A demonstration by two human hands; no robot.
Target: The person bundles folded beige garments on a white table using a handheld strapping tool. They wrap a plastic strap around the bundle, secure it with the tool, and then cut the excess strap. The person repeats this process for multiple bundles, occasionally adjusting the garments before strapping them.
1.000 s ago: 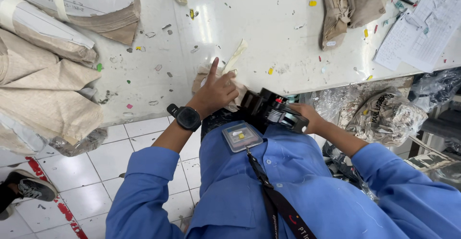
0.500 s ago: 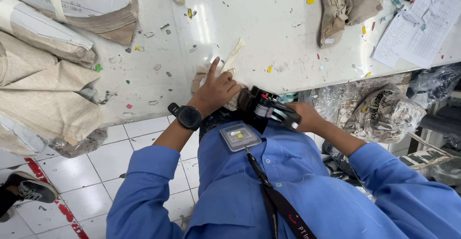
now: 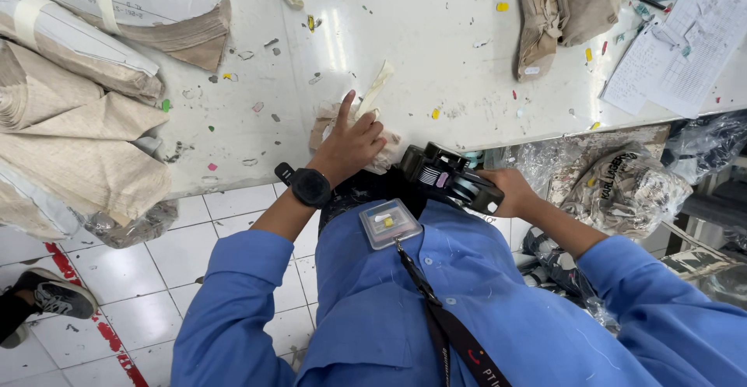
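1. Leftmost, wrapped rolls of beige fabric (image 3: 78, 122) lie stacked on the white table (image 3: 436, 37).
2. Your left hand (image 3: 352, 144), with a black watch (image 3: 310, 187) on the wrist, presses flat on a small stack of beige fabric pieces (image 3: 331, 119) at the table's near edge, fingers spread, gripping nothing.
3. Your right hand (image 3: 510, 194) is wrapped around a black handheld labelling gun (image 3: 447, 178), just off the table's edge.
4. Farther right, folded beige cloth (image 3: 556, 6) and paper sheets (image 3: 673, 52) rest on the table.

White table (image 3: 436, 37) bears fabric bundles (image 3: 85, 107), papers (image 3: 677, 52).
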